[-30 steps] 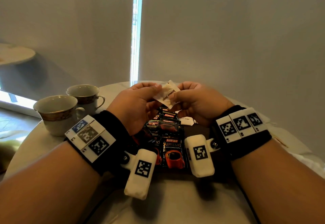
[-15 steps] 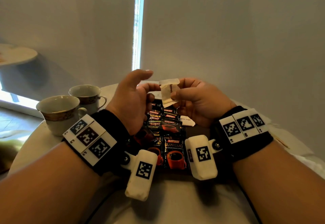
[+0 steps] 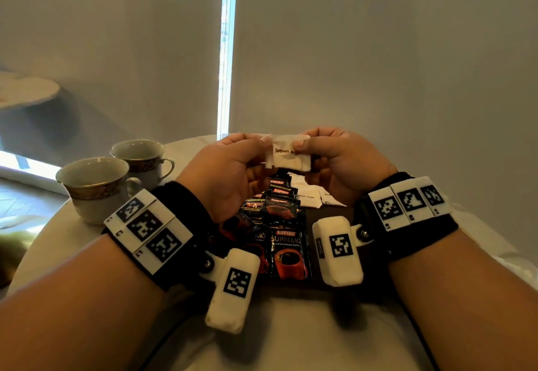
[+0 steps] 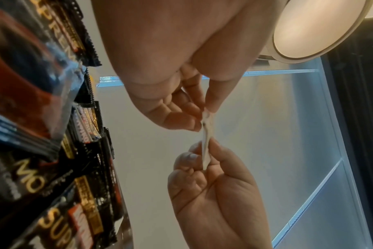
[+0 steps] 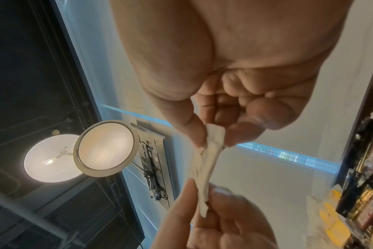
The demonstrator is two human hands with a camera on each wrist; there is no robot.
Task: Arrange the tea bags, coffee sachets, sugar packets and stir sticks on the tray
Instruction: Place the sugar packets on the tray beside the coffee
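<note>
Since half a second ago the left hand (image 3: pixel 224 172) has closed back onto the brown sugar packet (image 3: pixel 288 155), now turned level. Both hands pinch it, left at its 9 o'clock end, right hand (image 3: pixel 334 164) at 3 o'clock, above the coffee sachets (image 3: pixel 286 236) on the tray (image 3: pixel 334 213). More sugar packets (image 3: pixel 308 196) lie beneath, two cups (image 3: pixel 96 187) at 9 o'clock.

We read "brown sugar" on the sugar packet (image 3: pixel 288 153) above the coffee sachets (image 3: pixel 286 250), which bear "KOPIKO SUPREMO, Premium Instant Coffee".
</note>
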